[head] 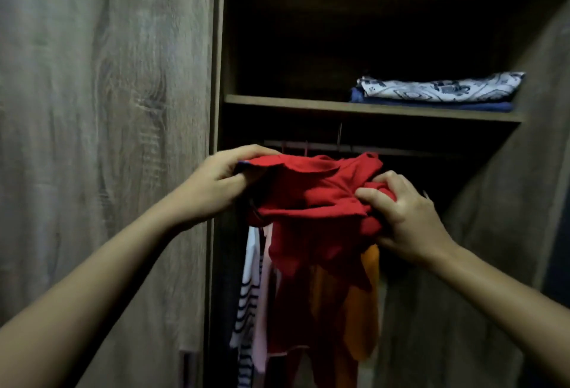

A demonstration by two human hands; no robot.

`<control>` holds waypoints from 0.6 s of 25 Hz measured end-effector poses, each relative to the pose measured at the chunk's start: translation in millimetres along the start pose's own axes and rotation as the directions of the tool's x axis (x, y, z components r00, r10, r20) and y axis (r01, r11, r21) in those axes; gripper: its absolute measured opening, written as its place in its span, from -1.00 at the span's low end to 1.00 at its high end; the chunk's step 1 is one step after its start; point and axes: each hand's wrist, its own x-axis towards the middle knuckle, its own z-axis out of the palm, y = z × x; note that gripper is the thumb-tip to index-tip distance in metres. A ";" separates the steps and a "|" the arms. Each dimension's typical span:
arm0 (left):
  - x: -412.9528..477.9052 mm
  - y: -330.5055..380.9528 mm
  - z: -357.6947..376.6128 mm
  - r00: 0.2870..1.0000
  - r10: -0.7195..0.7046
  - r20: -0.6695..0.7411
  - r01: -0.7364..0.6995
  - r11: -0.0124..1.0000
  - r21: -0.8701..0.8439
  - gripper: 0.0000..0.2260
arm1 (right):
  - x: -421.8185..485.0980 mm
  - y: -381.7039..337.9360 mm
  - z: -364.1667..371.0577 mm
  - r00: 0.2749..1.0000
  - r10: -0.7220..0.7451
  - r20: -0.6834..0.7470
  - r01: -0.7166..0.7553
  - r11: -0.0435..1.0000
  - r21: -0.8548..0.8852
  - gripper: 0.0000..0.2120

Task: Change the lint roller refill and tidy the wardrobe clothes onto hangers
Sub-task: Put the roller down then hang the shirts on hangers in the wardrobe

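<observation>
A red garment (311, 196) hangs bunched between both hands in front of the open wardrobe. My left hand (222, 184) grips its left edge, where a small blue tip, perhaps a hanger end, pokes out. My right hand (398, 212) clutches a wad of the red cloth on the right side. Behind and below the garment, a striped top (246, 304), a pink piece (262, 310) and an orange garment (361, 310) hang from the rail (401, 151). Most of any hanger inside the red cloth is hidden.
A wooden shelf (293, 104) crosses the wardrobe above the rail, carrying folded patterned and blue cloth (438, 91) at its right. A closed wood-grain door (101, 141) fills the left; another panel (509, 218) stands at the right. The interior is dark.
</observation>
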 end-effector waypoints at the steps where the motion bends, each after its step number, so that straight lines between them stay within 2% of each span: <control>1: -7.2 2.7 10.8 0.995 -0.069 0.072 0.076 0.992 -0.103 -0.81 | -8.5 -3.6 -0.1 0.997 0.047 0.053 -0.048 0.999 0.021 -0.36; 3: -21.9 3.4 28.9 0.978 -0.187 0.088 0.204 0.937 -0.284 -0.86 | -20.4 -9.9 -3.0 0.975 0.147 0.164 -0.155 0.987 0.036 -0.26; 4: -28.6 3.5 34.8 0.968 -0.233 0.099 0.253 0.874 -0.415 -0.79 | -25.5 -12.9 -4.6 0.964 0.161 0.214 -0.170 0.985 0.022 -0.27; 6: -38.7 2.2 37.1 0.954 -0.236 0.187 0.298 0.651 -0.698 -0.54 | -35.5 -18.3 -6.5 0.945 0.128 0.301 -0.132 0.991 -0.005 -0.32; 7: -42.3 2.6 34.8 0.951 -0.211 0.228 0.309 0.578 -0.755 -0.48 | -39.8 -20.6 -6.8 0.935 0.105 0.337 -0.105 0.994 -0.017 -0.36; 8: -44.9 3.8 30.5 0.946 -0.192 0.260 0.323 0.588 -0.742 -0.44 | -43.3 -22.7 -7.1 0.923 0.088 0.373 -0.086 0.996 -0.022 -0.39; 9: -46.7 3.7 25.3 0.939 -0.186 0.289 0.335 0.680 -0.652 -0.45 | -46.0 -24.4 -7.0 0.913 0.081 0.400 -0.080 0.997 -0.020 -0.42; 11: -46.7 7.7 17.5 0.938 -0.194 0.286 0.297 0.876 -0.381 -0.63 | -48.9 -26.3 -6.6 0.897 0.086 0.434 -0.086 0.996 -0.020 -0.44; 13: -46.2 10.3 12.8 0.955 -0.203 0.215 0.267 0.904 -0.333 -0.81 | -48.2 -29.3 -5.9 0.884 0.086 0.459 -0.083 0.996 -0.026 -0.42; 15: -44.0 16.7 13.9 0.978 -0.186 0.089 0.207 0.873 -0.441 -0.84 | -44.0 -34.8 -5.1 0.882 0.075 0.465 -0.073 0.997 -0.022 -0.41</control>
